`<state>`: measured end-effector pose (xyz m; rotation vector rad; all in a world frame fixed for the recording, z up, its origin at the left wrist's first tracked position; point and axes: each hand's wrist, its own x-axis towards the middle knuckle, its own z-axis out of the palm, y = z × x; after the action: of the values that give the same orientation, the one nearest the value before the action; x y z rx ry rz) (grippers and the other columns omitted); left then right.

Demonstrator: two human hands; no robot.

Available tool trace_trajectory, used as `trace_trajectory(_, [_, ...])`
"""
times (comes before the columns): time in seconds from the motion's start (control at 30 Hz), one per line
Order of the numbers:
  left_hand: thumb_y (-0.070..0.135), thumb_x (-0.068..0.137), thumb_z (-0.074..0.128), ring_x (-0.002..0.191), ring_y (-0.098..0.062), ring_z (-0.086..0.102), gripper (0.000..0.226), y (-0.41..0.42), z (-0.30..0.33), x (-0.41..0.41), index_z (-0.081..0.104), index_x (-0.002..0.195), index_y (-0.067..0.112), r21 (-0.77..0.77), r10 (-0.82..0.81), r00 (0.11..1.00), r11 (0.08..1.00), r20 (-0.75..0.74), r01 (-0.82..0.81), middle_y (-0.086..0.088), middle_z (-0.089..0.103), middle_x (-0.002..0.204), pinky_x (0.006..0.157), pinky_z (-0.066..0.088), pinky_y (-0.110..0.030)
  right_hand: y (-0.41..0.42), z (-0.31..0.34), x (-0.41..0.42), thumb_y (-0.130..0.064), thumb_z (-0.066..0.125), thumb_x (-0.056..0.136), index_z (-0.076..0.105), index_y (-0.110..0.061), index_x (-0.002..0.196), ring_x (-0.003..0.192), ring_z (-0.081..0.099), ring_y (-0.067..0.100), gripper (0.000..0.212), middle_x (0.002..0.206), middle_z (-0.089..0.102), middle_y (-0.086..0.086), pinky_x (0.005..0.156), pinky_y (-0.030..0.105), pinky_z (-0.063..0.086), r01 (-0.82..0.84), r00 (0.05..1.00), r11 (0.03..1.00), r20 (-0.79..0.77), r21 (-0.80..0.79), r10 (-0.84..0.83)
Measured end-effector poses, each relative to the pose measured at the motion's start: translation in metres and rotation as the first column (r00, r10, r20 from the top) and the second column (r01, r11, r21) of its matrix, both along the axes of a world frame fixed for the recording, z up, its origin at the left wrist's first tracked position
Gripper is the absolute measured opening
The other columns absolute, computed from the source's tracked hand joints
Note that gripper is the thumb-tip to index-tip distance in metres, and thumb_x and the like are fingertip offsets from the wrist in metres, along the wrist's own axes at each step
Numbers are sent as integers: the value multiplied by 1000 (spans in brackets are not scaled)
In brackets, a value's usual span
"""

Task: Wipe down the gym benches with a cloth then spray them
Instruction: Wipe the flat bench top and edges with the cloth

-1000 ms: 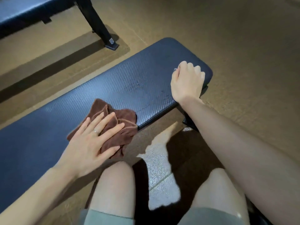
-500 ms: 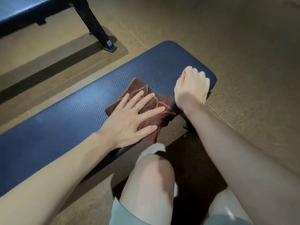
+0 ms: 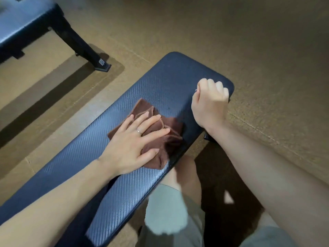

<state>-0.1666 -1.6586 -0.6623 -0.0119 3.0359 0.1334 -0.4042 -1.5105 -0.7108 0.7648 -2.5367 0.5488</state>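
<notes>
A dark textured gym bench [image 3: 167, 81] runs diagonally from lower left to its rounded end at upper right. A folded brown cloth [image 3: 167, 138] lies on the pad near its near edge. My left hand [image 3: 131, 145] presses flat on the cloth, fingers spread, a ring on one finger. My right hand [image 3: 210, 102] rests on the bench end as a closed fist, apart from the cloth, with nothing seen in it. No spray bottle is in view.
A second bench [image 3: 23, 24] stands at the upper left, its black leg and foot [image 3: 83, 49] reaching toward the floor between the benches. Tan rubber flooring [image 3: 240, 32] surrounds everything. My knees and grey shorts [image 3: 170, 211] sit below the bench's near edge.
My left hand has slid the cloth along the pad toward the bench end and my right fist. The right hand has stayed on the bench end.
</notes>
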Motion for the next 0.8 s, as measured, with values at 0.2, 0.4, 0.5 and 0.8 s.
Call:
trace_trajectory(0.2, [58,99,29,157,-25,15,58,-30,-3,-70,29,156,49,16,118,993,993,-30,-117,8,22,169,126,13,-54,3,4,-2,-15,45,96,57,-10,89,77,50,32,14,86,59,7,70,40,30,-53,996,997,62,-56,56])
trace_trajectory(0.4, [57,97,38,158,-27,13,61,-14,-3,4,34,156,45,19,81,997,997,-18,-81,4,20,170,125,13,-57,3,15,4,-14,45,98,56,-14,89,81,47,28,14,90,61,5,77,41,35,-19,983,1000,181,-15,21])
trace_trajectory(0.5, [58,96,39,157,-28,16,59,-23,-2,-9,34,154,48,14,45,999,999,-9,-45,4,22,169,124,16,-58,2,18,7,-16,45,97,55,-15,90,82,47,27,12,91,61,4,78,41,36,-10,980,1000,197,12,8])
trace_trajectory(0.8, [60,99,26,157,-21,14,55,-40,-9,-126,28,154,55,27,141,988,990,-57,-139,11,23,168,123,15,-58,5,15,7,-17,44,95,56,-15,92,83,51,29,13,90,59,5,74,42,39,-37,982,999,184,-33,42])
